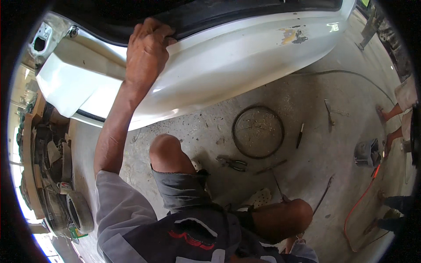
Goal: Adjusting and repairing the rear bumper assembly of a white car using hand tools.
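My left hand [148, 55] reaches up to the white car body panel [219, 70], its fingers curled over the upper edge where the dark opening begins. The panel is smooth, with a chipped yellow and grey patch [293, 36] toward its right end. My right hand [285, 200] is mostly hidden behind my right knee; only a bit of the fingers shows. From it runs the thin handle of a long-headed hammer [271, 167], held low over the floor. Close to my feet lie pliers [231, 163] with dark and green handles.
A black ring of hose or cable [235, 131], a marker-like stick [300, 135] and a dark rod [324, 193] lie on the concrete. A dark bucket [367, 152] and orange hose [351, 215] are at right, near other people's legs. Scrap parts and a tire [80, 212] stand left.
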`<action>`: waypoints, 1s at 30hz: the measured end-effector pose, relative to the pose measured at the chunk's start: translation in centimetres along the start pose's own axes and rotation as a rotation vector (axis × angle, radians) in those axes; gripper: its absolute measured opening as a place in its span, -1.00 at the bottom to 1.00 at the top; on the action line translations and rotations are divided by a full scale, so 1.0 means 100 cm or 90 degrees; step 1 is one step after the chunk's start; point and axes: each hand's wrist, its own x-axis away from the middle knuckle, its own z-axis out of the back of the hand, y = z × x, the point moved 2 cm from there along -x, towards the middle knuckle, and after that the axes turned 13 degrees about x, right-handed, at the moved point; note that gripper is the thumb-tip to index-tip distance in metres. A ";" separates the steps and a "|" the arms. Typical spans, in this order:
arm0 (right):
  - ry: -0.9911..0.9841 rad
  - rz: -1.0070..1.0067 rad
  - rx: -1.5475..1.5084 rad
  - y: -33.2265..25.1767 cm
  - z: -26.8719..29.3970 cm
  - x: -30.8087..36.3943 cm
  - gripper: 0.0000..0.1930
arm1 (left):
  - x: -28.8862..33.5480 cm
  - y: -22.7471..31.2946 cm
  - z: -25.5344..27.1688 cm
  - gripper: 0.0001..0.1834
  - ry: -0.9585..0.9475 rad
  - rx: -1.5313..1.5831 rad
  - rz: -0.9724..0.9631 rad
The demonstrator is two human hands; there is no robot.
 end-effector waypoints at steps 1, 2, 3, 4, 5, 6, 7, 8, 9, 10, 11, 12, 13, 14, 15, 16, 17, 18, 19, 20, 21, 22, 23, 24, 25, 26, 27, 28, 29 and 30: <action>0.000 0.005 0.024 0.001 0.002 -0.005 -0.61 | 0.000 0.000 0.000 -0.81 -0.003 -0.009 0.017; -0.001 0.013 0.054 0.001 0.005 -0.011 -0.61 | 0.001 0.002 0.002 -0.85 0.013 -0.041 -0.026; 0.000 0.025 0.087 -0.001 0.009 -0.017 -0.62 | -0.002 0.001 0.002 -0.86 -0.021 -0.031 -0.006; 0.007 0.041 0.124 -0.005 0.016 -0.023 -0.62 | -0.004 0.000 0.002 -0.86 -0.053 -0.021 0.011; 0.032 0.065 0.158 -0.011 0.025 -0.030 -0.62 | -0.009 -0.001 0.002 -0.85 -0.069 -0.007 0.006; 0.070 0.095 0.176 -0.020 0.038 -0.036 -0.62 | -0.017 -0.002 0.000 -0.77 -0.076 -0.003 -0.009; 0.117 0.127 0.193 -0.032 0.053 -0.042 -0.62 | -0.027 -0.003 -0.004 -0.67 -0.069 0.006 -0.046; 0.167 0.156 0.181 -0.046 0.070 -0.045 -0.62 | -0.038 -0.002 -0.009 -0.58 -0.054 0.016 -0.099; 0.273 0.239 0.129 -0.063 0.093 -0.047 -0.65 | -0.051 -0.005 -0.018 -0.43 -0.095 0.045 -0.046; 0.347 0.287 0.107 -0.082 0.116 -0.047 -0.68 | -0.064 -0.007 -0.027 -0.27 -0.128 0.072 -0.011; 0.399 0.325 0.066 -0.100 0.140 -0.044 -0.67 | -0.074 -0.007 -0.039 -0.12 -0.161 0.091 0.012; 0.457 0.367 0.042 -0.121 0.164 -0.041 -0.67 | -0.089 -0.011 -0.050 0.03 -0.224 0.130 0.045; 0.461 0.373 0.041 -0.140 0.188 -0.037 -0.69 | -0.104 -0.014 -0.061 0.18 -0.281 0.160 0.061; 0.477 0.398 0.042 -0.159 0.211 -0.030 -0.70 | -0.112 -0.016 -0.071 0.33 -0.340 0.169 0.102; 0.469 0.398 0.016 -0.179 0.235 -0.023 -0.70 | -0.120 -0.018 -0.079 0.36 -0.350 0.195 0.073; 0.451 0.392 -0.013 -0.197 0.256 -0.016 -0.70 | -0.125 -0.021 -0.085 0.39 -0.364 0.200 0.070; 0.487 0.448 -0.033 -0.219 0.279 -0.007 -0.69 | -0.128 -0.024 -0.089 0.42 -0.375 0.190 0.080; 0.505 0.482 -0.064 -0.242 0.301 0.000 -0.69 | -0.130 -0.027 -0.091 0.42 -0.391 0.196 0.090; 0.546 0.516 -0.041 -0.267 0.324 0.007 -0.68 | -0.129 -0.030 -0.091 0.41 -0.410 0.191 0.114; 0.550 0.520 -0.049 -0.293 0.346 0.011 -0.67 | -0.129 -0.032 -0.090 0.41 -0.432 0.185 0.123; 0.603 0.589 -0.054 -0.320 0.369 0.018 -0.65 | -0.128 -0.032 -0.088 0.41 -0.434 0.187 0.127; 0.644 0.677 -0.089 -0.349 0.391 0.024 -0.64 | -0.128 -0.031 -0.085 0.42 -0.436 0.190 0.118; 0.670 0.682 -0.104 -0.379 0.413 0.025 -0.65 | -0.129 -0.028 -0.082 0.43 -0.427 0.200 0.098; 0.706 0.714 -0.130 -0.409 0.434 0.027 -0.66 | -0.130 -0.024 -0.080 0.42 -0.428 0.219 0.096; 0.789 0.739 -0.098 -0.438 0.451 0.030 -0.64 | -0.131 -0.018 -0.080 0.42 -0.421 0.246 0.084; 0.875 0.763 -0.067 -0.464 0.466 0.032 -0.62 | -0.134 -0.012 -0.080 0.42 -0.402 0.253 0.088; 0.944 0.781 -0.071 -0.486 0.478 0.032 -0.62 | -0.138 -0.005 -0.083 0.41 -0.382 0.254 0.090; 0.996 0.776 -0.069 -0.503 0.486 0.032 -0.61 | -0.141 0.002 -0.088 0.40 -0.354 0.237 0.109; 1.012 0.788 -0.073 -0.515 0.491 0.030 -0.63 | -0.144 0.007 -0.095 0.39 -0.374 0.197 0.155; 1.012 0.779 -0.069 -0.524 0.495 0.027 -0.65 | -0.149 0.011 -0.100 0.37 -0.363 0.248 0.154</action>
